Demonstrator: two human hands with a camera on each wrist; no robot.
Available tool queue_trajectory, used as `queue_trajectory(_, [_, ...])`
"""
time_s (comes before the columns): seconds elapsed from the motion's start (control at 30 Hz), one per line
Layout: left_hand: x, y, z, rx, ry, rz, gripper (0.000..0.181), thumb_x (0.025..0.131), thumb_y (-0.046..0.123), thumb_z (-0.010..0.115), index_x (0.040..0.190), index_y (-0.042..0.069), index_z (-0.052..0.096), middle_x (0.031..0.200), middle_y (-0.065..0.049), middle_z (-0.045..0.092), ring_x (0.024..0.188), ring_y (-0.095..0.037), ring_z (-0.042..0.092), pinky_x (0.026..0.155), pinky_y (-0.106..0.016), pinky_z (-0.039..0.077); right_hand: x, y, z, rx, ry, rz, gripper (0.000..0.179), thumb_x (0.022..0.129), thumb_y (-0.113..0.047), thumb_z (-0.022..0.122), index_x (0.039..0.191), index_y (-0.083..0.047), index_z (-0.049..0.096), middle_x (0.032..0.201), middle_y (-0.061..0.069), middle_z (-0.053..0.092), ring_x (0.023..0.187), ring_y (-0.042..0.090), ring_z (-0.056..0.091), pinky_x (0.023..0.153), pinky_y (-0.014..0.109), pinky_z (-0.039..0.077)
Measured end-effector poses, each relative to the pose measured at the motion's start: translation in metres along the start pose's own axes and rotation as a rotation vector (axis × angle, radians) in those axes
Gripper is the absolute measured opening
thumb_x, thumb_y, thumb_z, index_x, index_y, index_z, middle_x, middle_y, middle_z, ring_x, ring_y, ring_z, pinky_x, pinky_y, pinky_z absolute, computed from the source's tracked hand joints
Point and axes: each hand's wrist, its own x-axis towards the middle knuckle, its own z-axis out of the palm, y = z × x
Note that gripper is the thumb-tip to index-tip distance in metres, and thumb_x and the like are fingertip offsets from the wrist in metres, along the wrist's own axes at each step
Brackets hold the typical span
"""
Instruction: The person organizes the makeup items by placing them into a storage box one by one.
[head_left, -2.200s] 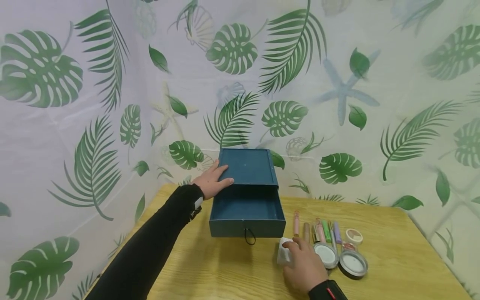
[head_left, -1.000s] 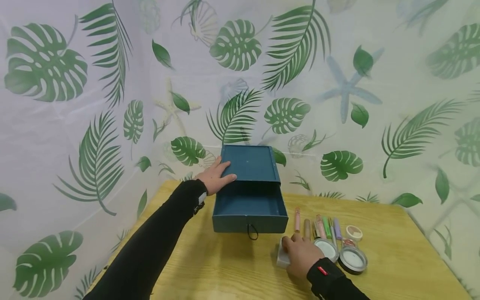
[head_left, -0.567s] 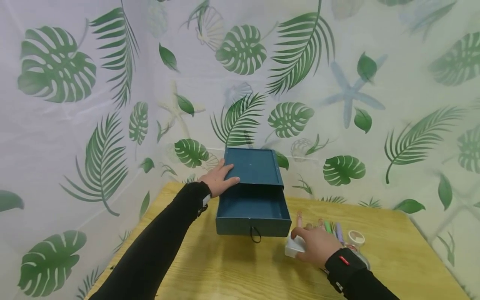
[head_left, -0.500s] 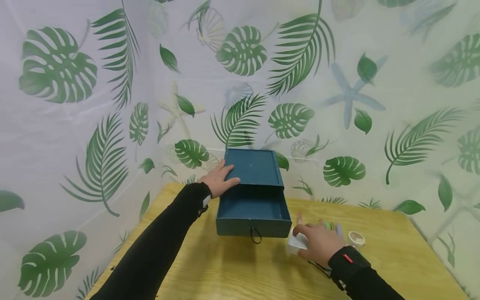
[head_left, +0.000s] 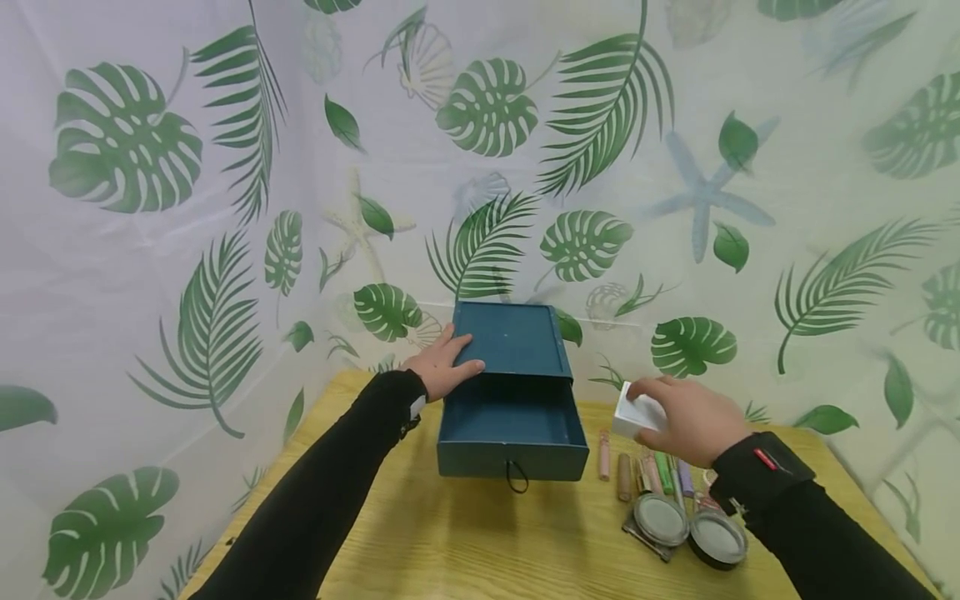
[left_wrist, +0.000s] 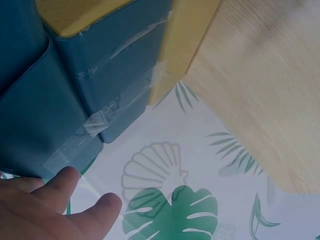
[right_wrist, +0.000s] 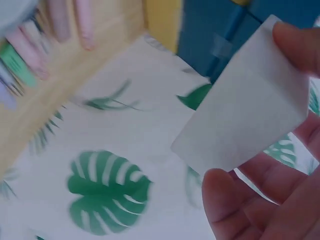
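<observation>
In the head view my left hand [head_left: 438,367] rests on the left edge of a blue drawer box [head_left: 510,337], its fingers spread along the top. The left wrist view shows its fingertips beside the taped blue side wall [left_wrist: 45,115]. The box's drawer [head_left: 513,461] is pulled out toward me, a dark cord loop [head_left: 517,477] hanging from its front. To the right of it my right hand [head_left: 697,417] holds a small white box [head_left: 632,413] above the table. Seen from the right wrist, thumb and fingers pinch the white box [right_wrist: 245,100] at opposite sides.
On the wooden table [head_left: 390,533], right of the drawer, lie several makeup tubes [head_left: 625,477], two round compacts [head_left: 660,518] and a flat dark palette [head_left: 645,537]. A leaf-print sheet [head_left: 480,167] hangs behind and to the left.
My right hand took hold of the white box beside the makeup and raised it off the table, up and to the right. The left hand stays on the blue box.
</observation>
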Motion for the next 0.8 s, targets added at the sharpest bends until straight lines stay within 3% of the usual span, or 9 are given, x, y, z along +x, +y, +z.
queue_trajectory(0.23, [-0.007, 0.007, -0.006, -0.013, 0.0, 0.003, 0.072, 0.106, 0.054, 0.045, 0.163, 0.014, 0.026, 0.169, -0.015, 0.004, 0.152, -0.036, 0.021, 0.119, -0.056, 0.034, 0.022, -0.022, -0.031, -0.039, 0.013, -0.073, 0.046, 0.081, -0.033, 0.086, 0.121, -0.021, 0.065, 0.114, 0.01, 0.067, 0.081, 0.023, 0.058, 0.059, 0.031, 0.051])
queue_trajectory(0.37, [-0.002, 0.002, -0.001, -0.004, -0.006, 0.003, 0.074, 0.105, 0.057, 0.044, 0.163, 0.017, 0.024, 0.17, -0.013, 0.002, 0.152, -0.034, 0.019, 0.12, -0.055, 0.032, 0.037, -0.043, -0.038, -0.045, 0.002, -0.101, 0.044, 0.081, -0.034, 0.085, 0.12, -0.023, 0.066, 0.119, 0.009, 0.068, 0.082, 0.023, 0.059, 0.061, 0.031, 0.052])
queue_trajectory(0.53, [-0.007, 0.008, -0.004, -0.012, -0.003, 0.0, 0.071, 0.106, 0.053, 0.043, 0.163, 0.015, 0.024, 0.169, -0.015, 0.003, 0.152, -0.035, 0.019, 0.121, -0.055, 0.031, 0.055, -0.067, -0.038, -0.059, -0.021, -0.171, 0.042, 0.082, -0.031, 0.084, 0.119, -0.022, 0.067, 0.115, 0.006, 0.068, 0.085, 0.022, 0.059, 0.064, 0.032, 0.053])
queue_trajectory(0.8, [-0.009, 0.012, -0.006, -0.009, 0.014, -0.01, 0.071, 0.106, 0.052, 0.045, 0.162, 0.012, 0.028, 0.169, -0.017, 0.007, 0.151, -0.036, 0.022, 0.12, -0.055, 0.033, 0.077, -0.105, -0.029, -0.118, -0.091, -0.272, 0.04, 0.084, -0.038, 0.081, 0.118, -0.024, 0.065, 0.098, -0.001, 0.064, 0.074, 0.017, 0.056, 0.056, 0.028, 0.049])
